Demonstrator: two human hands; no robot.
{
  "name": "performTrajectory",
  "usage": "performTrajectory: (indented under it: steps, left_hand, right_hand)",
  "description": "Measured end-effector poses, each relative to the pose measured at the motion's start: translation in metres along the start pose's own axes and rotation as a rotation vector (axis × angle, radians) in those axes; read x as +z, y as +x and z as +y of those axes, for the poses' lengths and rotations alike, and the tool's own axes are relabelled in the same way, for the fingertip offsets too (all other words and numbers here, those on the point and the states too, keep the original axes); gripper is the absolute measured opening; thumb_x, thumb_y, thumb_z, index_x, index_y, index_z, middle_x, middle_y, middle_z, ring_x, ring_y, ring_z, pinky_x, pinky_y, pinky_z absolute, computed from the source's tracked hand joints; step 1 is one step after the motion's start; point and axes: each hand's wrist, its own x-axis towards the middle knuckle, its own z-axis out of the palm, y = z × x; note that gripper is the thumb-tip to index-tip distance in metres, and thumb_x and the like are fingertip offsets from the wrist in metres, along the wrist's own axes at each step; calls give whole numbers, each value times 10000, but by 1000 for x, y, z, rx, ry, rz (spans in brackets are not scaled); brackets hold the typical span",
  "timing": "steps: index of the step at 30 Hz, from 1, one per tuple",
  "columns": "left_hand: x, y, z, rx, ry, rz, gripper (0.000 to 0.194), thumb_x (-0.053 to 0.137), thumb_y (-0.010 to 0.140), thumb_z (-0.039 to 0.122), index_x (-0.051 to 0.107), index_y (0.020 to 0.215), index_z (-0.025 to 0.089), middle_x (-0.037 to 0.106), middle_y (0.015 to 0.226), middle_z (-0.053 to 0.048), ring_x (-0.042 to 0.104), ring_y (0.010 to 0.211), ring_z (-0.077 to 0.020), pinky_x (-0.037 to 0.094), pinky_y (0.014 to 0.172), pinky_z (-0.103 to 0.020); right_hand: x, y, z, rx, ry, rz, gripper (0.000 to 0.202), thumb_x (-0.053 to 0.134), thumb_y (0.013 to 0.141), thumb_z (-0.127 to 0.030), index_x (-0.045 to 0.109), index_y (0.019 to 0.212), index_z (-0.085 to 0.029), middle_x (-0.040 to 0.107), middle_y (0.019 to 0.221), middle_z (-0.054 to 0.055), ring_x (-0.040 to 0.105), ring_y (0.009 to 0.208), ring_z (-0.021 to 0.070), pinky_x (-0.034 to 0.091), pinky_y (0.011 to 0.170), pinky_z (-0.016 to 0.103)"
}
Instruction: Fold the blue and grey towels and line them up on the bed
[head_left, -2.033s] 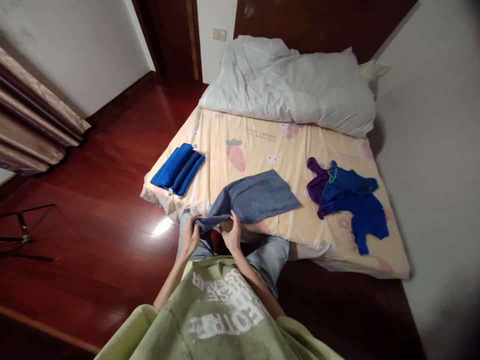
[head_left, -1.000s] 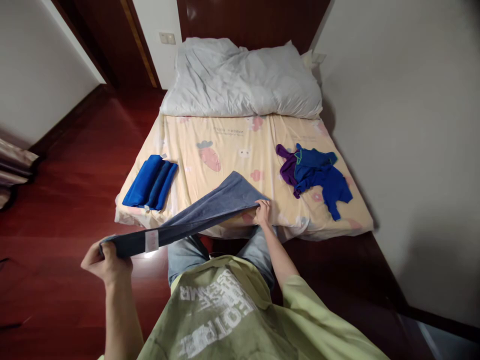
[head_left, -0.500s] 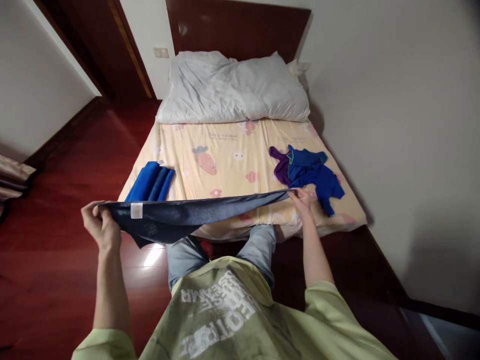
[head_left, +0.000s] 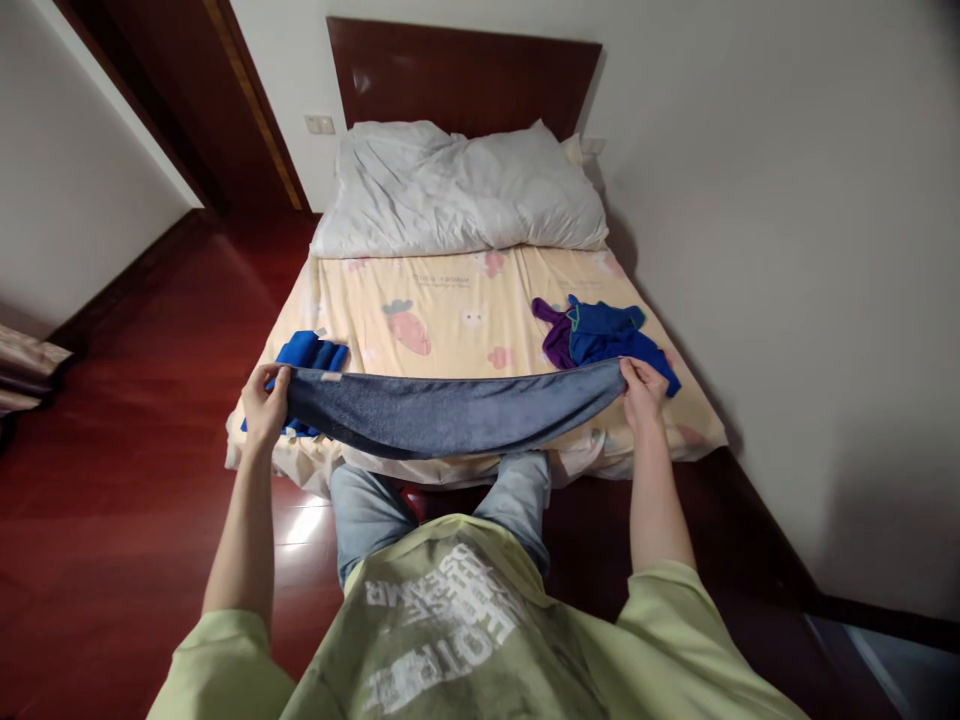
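A dark blue-grey towel (head_left: 450, 415) with a small pale label near its left end is stretched across in front of me, above the near edge of the bed. My left hand (head_left: 265, 402) pinches its upper left corner, and my right hand (head_left: 643, 390) pinches the upper right corner. Its lower edge sags in a curve. Behind the left end lie folded blue cloths (head_left: 309, 350), partly hidden by the towel and my hand. Beyond my right hand is a crumpled heap of blue cloths (head_left: 606, 332) with a purple cloth (head_left: 556, 342) beside it.
The bed (head_left: 450, 310) has a pale yellow sheet with carrot prints. A white quilt (head_left: 457, 195) lies bunched at its head, before a dark wooden headboard (head_left: 457, 80). A wall (head_left: 750, 250) stands close on the right; reddish wooden floor (head_left: 135, 480) extends on the left.
My left hand has moved right and slightly up, my right hand right and slightly up. The towel now hangs more evenly, its label edge-on, covering more of the folded blue cloths' middle.
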Motion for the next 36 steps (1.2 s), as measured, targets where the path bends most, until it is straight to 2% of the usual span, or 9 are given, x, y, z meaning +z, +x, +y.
performTrajectory:
  steps: [3,6,11,16,20,24,28,32,36]
  left_hand:
    - [1,7,0,35,-45,27,308,662,881,420,712,988,137,703,907,-53,662,864,-169,536,807,-266]
    - [1,12,-2,30,-72,92,344,670,874,424,718,1004,109,700,869,-53,642,797,-155,544,762,-267]
    - [4,12,-3,28,-115,122,345,731,842,392,749,1001,87,724,937,-74,661,862,-160,557,818,-272]
    - [-1,5,5,25,-131,149,301,743,833,362,773,982,102,745,938,-78,676,871,-172,553,836,-282]
    - [-15,-2,19,73,-166,174,328,763,815,388,786,976,103,716,836,-51,617,713,-119,519,686,-239]
    - [-32,-4,40,50,-217,216,353,779,802,405,783,969,95,625,670,7,483,512,-62,381,480,-202]
    - [-39,6,57,-3,-287,226,383,786,778,415,762,966,81,579,569,26,478,451,-71,366,423,-197]
    - [-20,31,53,-119,-298,148,342,774,799,366,753,969,71,647,633,-22,590,514,-108,438,449,-196]
    - [29,60,21,-314,-275,44,204,722,841,252,730,949,79,683,718,-50,674,587,-145,496,491,-207]
  right_hand:
    - [-1,1,-6,-55,-21,70,549,865,608,-628,756,880,-163,745,890,70,689,803,212,580,762,360]
    - [-2,-3,-13,-79,-32,75,559,845,653,-626,768,926,-144,742,866,77,684,764,201,591,722,349]
    - [0,-5,-18,-102,-86,89,564,821,677,-637,766,933,-138,751,893,100,697,758,215,592,649,335]
    - [-5,-5,-23,-124,-91,107,532,825,679,-608,773,917,-135,763,916,113,727,799,235,604,683,343]
    - [-19,-11,-43,-175,-75,111,488,837,700,-561,787,928,-131,777,967,138,744,827,248,609,684,335]
    - [-33,-15,-67,-225,-21,110,420,873,692,-488,800,918,-141,788,956,135,759,834,243,624,787,363]
    - [-37,-7,-79,-255,-1,115,389,875,690,-489,785,892,-168,780,883,89,761,838,239,618,875,413]
    - [-20,11,-64,-160,-91,40,465,862,677,-540,766,908,-148,754,848,84,721,760,209,605,757,355]
    - [18,34,-10,-6,-180,-114,518,844,635,-618,738,872,-170,725,799,41,661,709,184,552,676,311]
